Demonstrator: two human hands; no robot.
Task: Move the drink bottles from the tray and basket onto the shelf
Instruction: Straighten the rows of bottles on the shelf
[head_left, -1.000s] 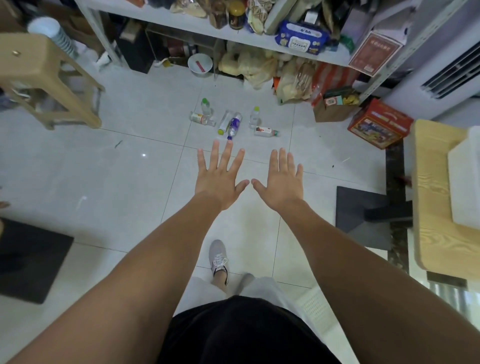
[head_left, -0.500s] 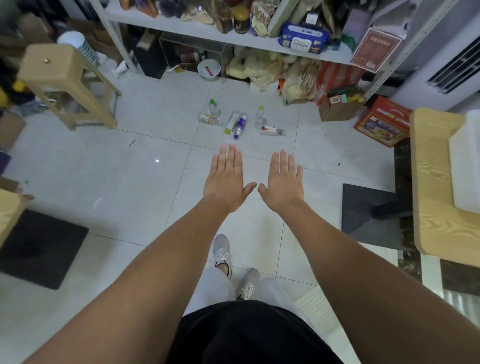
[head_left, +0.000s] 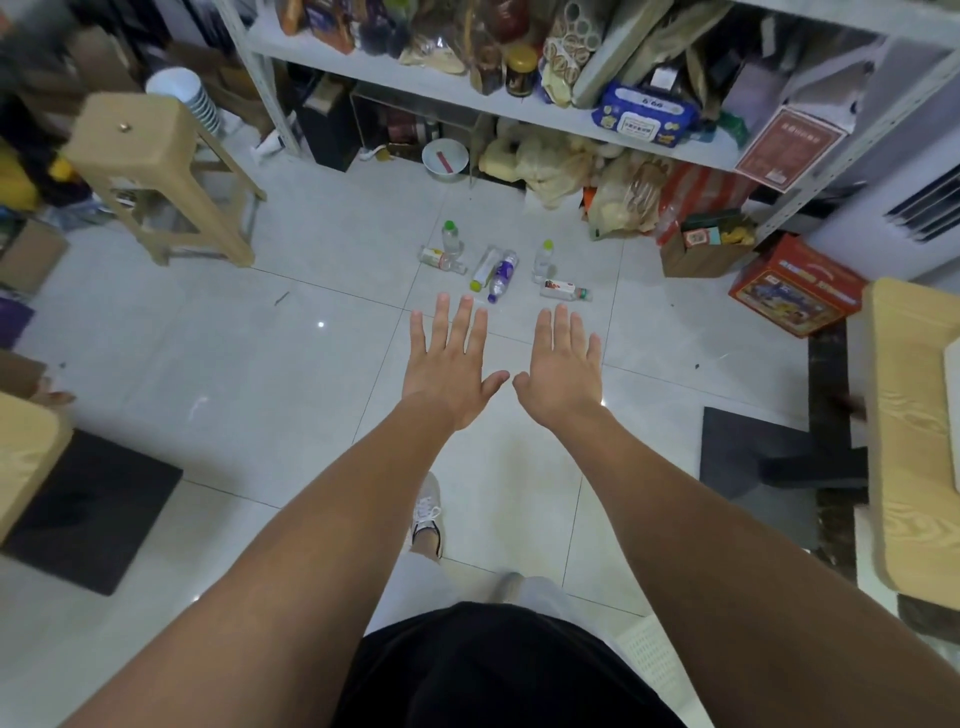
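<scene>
both hands (head_left: 506, 371) flat, empty, bottles (head_left: 500, 267) on floor

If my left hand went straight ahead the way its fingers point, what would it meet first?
Probably the clear plastic bottle with the purple label, lying on the pale tiled floor past the fingertips of the left hand. Depth is unclear: the hand seems above the floor and might pass over.

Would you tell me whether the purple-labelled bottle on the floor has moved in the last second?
No. The purple-labelled bottle still lies beside the yellow-capped bottle, just beyond the same tile seam.
</scene>
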